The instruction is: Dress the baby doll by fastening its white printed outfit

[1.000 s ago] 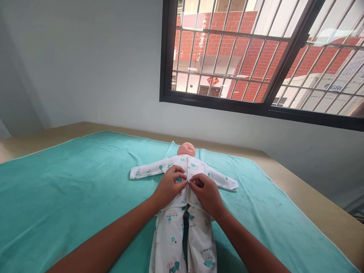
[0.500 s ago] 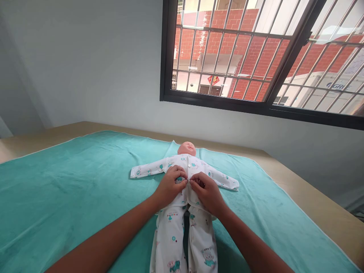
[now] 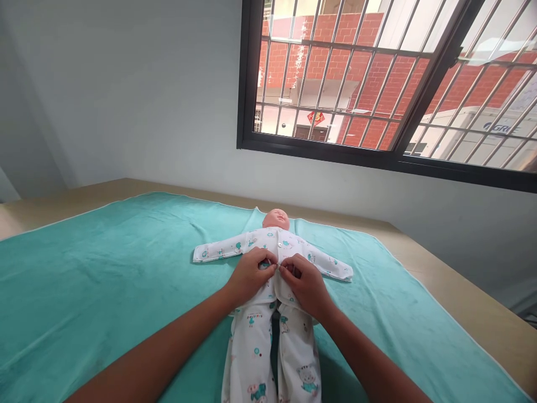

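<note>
A baby doll [image 3: 276,219] lies on its back, head away from me, in a white printed shirt [image 3: 268,239] with sleeves spread and matching pants [image 3: 251,352]. My left hand [image 3: 253,274] pinches the shirt's front edge at the middle of the belly. Just across from it, my right hand [image 3: 305,282] pinches the other side of the front opening, the fingertips of both hands nearly touching. One round button [image 3: 279,244] shows higher on the chest. Whatever lies between my fingertips is too small to make out.
A teal blanket [image 3: 126,280] spreads under the doll over a pale wooden table [image 3: 423,254]. Behind stands a grey-white wall [image 3: 146,101] with a dark-framed, barred window [image 3: 319,144] at the upper right.
My left fingers have shifted slightly, with the knuckles a little lower. Otherwise both hands stay at the same spot on the shirt front.
</note>
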Motion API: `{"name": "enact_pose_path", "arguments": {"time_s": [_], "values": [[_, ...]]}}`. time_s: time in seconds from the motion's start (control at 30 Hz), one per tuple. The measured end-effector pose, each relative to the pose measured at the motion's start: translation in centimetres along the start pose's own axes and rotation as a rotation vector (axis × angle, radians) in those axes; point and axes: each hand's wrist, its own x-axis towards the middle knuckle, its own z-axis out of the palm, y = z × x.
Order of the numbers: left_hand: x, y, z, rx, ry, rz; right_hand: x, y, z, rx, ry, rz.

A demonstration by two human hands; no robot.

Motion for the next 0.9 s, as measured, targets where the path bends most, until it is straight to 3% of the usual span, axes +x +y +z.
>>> {"name": "enact_pose_path", "arguments": {"time_s": [0.3,0.57,0.9], "values": [[0.15,0.01,0.22,0.025,0.012,-0.050,-0.04,0.17,0.42,-0.037,0.025,0.015],[0.14,-0.28,-0.20,-0.130,-0.049,-0.041,0.03,-0.14,-0.27,0.065,-0.026,0.004],[-0.02,-0.73,0.15,-0.103,-0.019,0.097,0.01,-0.13,-0.06,0.095,0.003,0.021]]}}
